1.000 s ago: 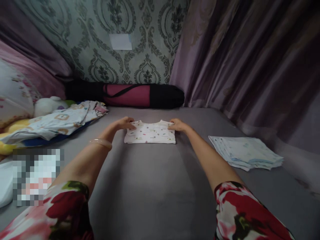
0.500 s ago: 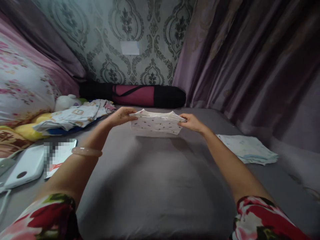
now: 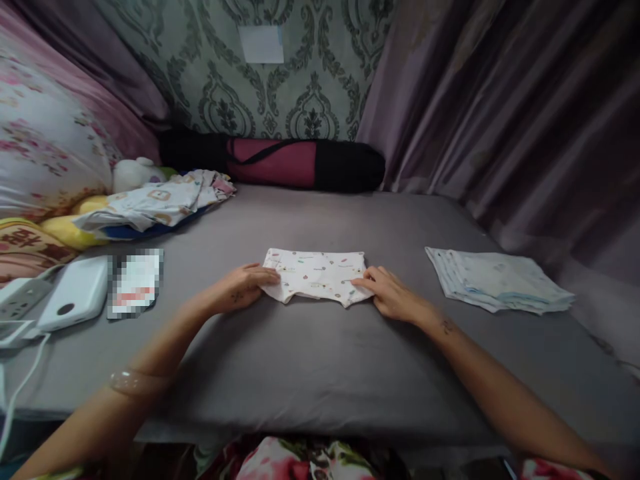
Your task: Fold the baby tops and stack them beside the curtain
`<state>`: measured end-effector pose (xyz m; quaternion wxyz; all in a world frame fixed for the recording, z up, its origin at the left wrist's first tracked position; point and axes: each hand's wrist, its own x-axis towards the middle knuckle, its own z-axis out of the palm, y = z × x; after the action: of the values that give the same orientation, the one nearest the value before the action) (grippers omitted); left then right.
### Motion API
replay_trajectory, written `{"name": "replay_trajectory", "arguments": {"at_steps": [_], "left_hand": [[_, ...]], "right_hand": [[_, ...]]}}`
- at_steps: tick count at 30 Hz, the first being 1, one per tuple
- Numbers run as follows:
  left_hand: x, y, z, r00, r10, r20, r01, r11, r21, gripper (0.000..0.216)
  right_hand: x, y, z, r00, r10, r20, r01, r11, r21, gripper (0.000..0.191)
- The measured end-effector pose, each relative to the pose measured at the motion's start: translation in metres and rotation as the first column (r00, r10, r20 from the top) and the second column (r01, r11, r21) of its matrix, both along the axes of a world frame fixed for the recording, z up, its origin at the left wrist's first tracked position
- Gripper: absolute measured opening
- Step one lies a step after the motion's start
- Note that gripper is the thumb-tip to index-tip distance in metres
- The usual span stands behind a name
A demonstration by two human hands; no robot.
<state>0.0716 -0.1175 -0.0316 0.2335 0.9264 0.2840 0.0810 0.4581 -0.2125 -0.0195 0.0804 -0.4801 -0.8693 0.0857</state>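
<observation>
Small folded garment (image 3: 317, 273) flanked by both hands on the grey bed (image 3: 320, 373)
The left hand (image 3: 244, 288) and right hand (image 3: 395, 298) touch its lower corners, the cloth lying flat mid-bed; whether each grip pinches or merely presses, I cannot tell; an uneven pull from one side could skew the fold or spring it open.

A small white printed garment (image 3: 316, 275) lies folded flat on the grey bed (image 3: 320, 380). The left hand (image 3: 239, 293) touches its left edge and the right hand (image 3: 395, 299) its lower right corner; whether either pinches the cloth cannot be told. A stack of folded cloths (image 3: 497, 280) lies well apart to the right. A pile of printed clothes (image 3: 155, 203) lies far left, and a rolled mat bag (image 3: 280, 162) lies along the wall.
</observation>
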Motion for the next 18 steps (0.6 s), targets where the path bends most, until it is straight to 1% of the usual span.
{"name": "replay_trajectory", "arguments": {"at_steps": [2,4,6,8,10,12,14,16,18], "left_hand": [[-0.001,-0.005,0.005,1.000,0.020,-0.020,-0.020,1.000,0.000,0.040],[0.002,-0.008,0.011,0.998,0.058,-0.005,-0.058,0.998,-0.001,0.033],[0.010,-0.008,0.014,0.991,0.125,0.050,-0.126,0.992,0.024,0.030],[0.025,-0.009,0.012,0.981,0.166,0.102,-0.175,0.981,0.081,0.035],[0.045,-0.010,0.005,0.986,0.138,0.090,-0.150,0.977,0.153,0.041],[0.066,-0.011,-0.003,0.995,0.094,0.028,-0.098,0.971,0.217,0.048],[0.083,-0.011,-0.010,0.995,0.091,-0.042,-0.078,0.966,0.245,0.055],[0.093,-0.009,-0.015,0.989,0.102,-0.104,-0.074,0.968,0.238,0.060],[0.097,-0.005,-0.018,0.984,0.105,-0.144,-0.072,0.973,0.220,0.063]], "right_hand": [[0.002,-0.003,0.004,1.000,0.004,0.000,-0.004,1.000,-0.022,0.058],[0.000,-0.002,0.008,1.000,-0.018,-0.004,0.018,1.000,-0.021,0.049],[-0.009,0.002,0.011,0.997,-0.076,-0.005,0.076,0.997,0.009,0.038],[-0.026,0.009,0.009,0.990,-0.134,-0.035,0.136,0.989,0.059,0.036],[-0.049,0.015,0.002,0.986,-0.143,-0.080,0.151,0.984,0.093,0.041],[-0.074,0.021,-0.006,0.991,-0.103,-0.088,0.111,0.989,0.093,0.048],[-0.092,0.026,-0.015,0.994,-0.080,-0.069,0.085,0.994,0.073,0.055],[-0.101,0.032,-0.020,0.994,-0.099,-0.046,0.101,0.994,0.040,0.059],[-0.101,0.039,-0.023,0.992,-0.123,-0.030,0.123,0.992,0.001,0.062]]}}
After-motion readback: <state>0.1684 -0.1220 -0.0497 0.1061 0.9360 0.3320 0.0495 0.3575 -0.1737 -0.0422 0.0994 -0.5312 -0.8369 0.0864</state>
